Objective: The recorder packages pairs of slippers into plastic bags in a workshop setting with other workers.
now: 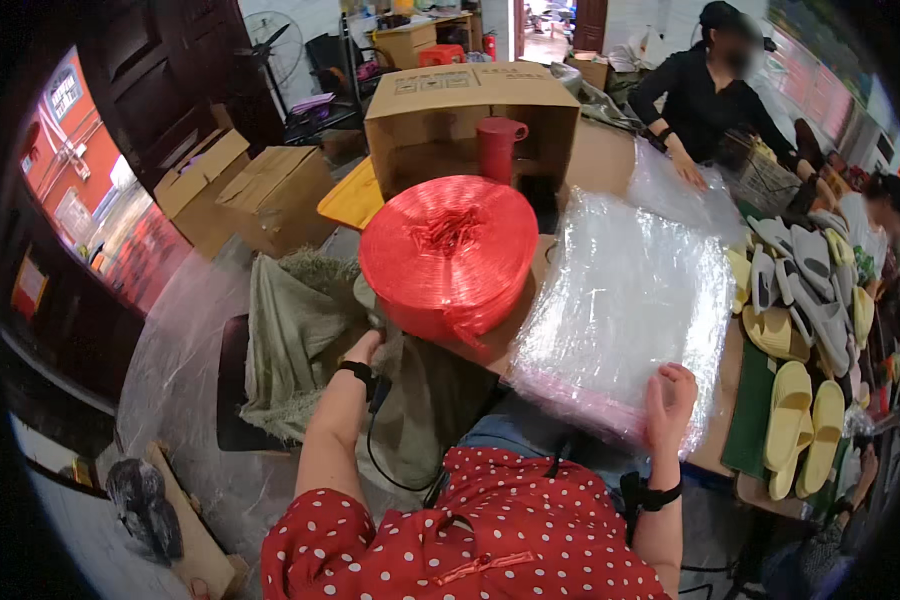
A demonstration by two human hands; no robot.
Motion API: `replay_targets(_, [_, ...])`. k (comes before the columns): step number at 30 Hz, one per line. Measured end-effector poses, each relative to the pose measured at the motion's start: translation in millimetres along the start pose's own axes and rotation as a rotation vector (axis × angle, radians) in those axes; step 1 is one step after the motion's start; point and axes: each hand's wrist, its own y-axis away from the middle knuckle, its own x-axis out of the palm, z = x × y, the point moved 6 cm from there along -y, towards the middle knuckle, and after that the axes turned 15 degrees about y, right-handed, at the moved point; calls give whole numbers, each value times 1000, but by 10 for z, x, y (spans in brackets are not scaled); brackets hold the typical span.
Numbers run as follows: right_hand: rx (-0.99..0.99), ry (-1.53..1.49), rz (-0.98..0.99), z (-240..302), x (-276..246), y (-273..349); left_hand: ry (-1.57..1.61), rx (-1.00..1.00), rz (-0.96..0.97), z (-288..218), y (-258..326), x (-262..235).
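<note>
A thick stack of clear plastic bags (625, 300) lies on the table in front of me. My right hand (668, 398) rests on its near edge with the fingers curled onto the top sheet. A big roll of red plastic twine (448, 255) stands to the left of the stack. My left hand (362, 350) reaches below that roll, against a grey-green cloth (295, 325); its fingers are hidden, so what it holds cannot be seen.
An open cardboard box (470, 115) with a red mug (498, 148) stands behind the roll. Grey and yellow slippers (805, 300) lie at the right. Another person in black (710, 90) works at the far side. More cartons (255, 195) sit on the floor left.
</note>
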Motion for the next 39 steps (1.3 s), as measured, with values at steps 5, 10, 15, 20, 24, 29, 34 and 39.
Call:
replay_targets(5, [-100,9,-36,127,184,-84,-1229,944,248,-658,-396,-605])
replay_targets(10, [-55,148,-72,50,-44,-82,-1505,889,-374,-1030,787,445])
replay_targets(15, [-57,76,-94,178,-194,-126,-1090,729,577,-638,2462,1688])
replay_targets(20, [-66,204,-327,43,-955,-251,-1083,913,1223,126,2956,2770])
replay_targets(24, [221,553,-512,-1037,-1690,-229,-1260,1217,1304,755,2709,3332])
replay_targets(29, [903,1054,-118,-2197,-2247,-11,-1456,1367,1086,1216,2121,3522])
replay_targets(34, [884,824,35,-2593,-2130,225,-1464,1393,1014,1394,1789,3412])
replay_targets(39, [591,165,-456,-2175,-2139,-4,-1465,1325,983,1410,1762,3382])
